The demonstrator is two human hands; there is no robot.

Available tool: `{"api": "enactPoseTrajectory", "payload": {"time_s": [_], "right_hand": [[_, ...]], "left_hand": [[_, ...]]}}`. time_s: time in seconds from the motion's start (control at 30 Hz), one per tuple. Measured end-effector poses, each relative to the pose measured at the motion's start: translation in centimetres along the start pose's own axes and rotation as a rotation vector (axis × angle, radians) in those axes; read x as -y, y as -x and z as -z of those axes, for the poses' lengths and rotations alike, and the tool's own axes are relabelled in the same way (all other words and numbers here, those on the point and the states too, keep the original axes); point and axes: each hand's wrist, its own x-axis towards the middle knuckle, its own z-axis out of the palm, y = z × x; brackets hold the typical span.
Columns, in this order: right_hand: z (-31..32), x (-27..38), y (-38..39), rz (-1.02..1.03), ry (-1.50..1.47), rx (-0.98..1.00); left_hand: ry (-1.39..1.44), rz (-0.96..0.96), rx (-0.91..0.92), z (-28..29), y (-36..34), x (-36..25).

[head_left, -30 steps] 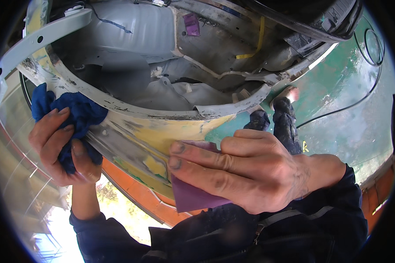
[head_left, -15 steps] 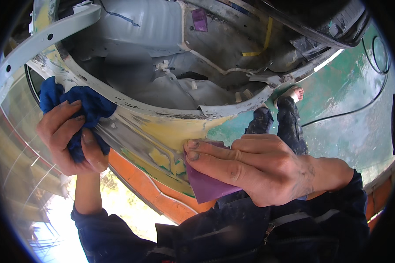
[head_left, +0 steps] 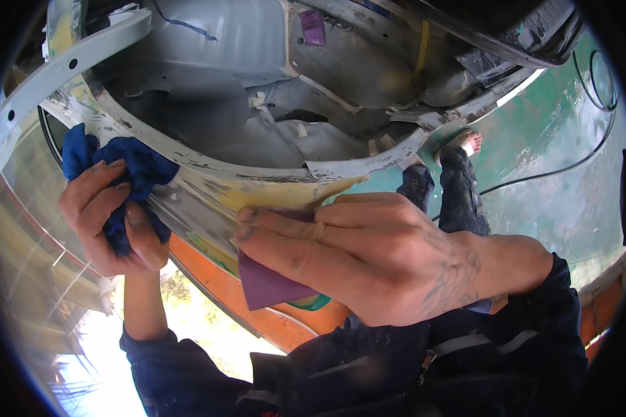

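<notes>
Right hand [head_left: 375, 254], fingers laid nearly straight over the purple sheet [head_left: 268, 285], slid leftward along my panel [head_left: 195, 208], extending the stroke, I judged; left hand [head_left: 94, 222] curled around blue cloth [head_left: 139, 170]

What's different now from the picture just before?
The right hand slid the purple sheet leftward along the yellow-and-grey panel, closer to the left hand. Nothing was picked up or let go. The left hand still holds the blue cloth against the panel's left part, and the other purple piece stays inside the body shell.
</notes>
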Motion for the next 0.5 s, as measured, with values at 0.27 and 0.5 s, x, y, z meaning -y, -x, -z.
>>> {"api": "enactPoseTrajectory", "payload": {"time_s": [0.27,0.5], "right_hand": [[1.1,0.4,0.1,-0.065,-0.098,0.082],[1.2,-0.3,2.0,-0.106,-0.172,0.089]], "left_hand": [[-0.044,0.035,0.015,-0.2,-0.1,-0.5],[0.011,-0.005,-0.034,-0.6,0.0,0.0]]}}
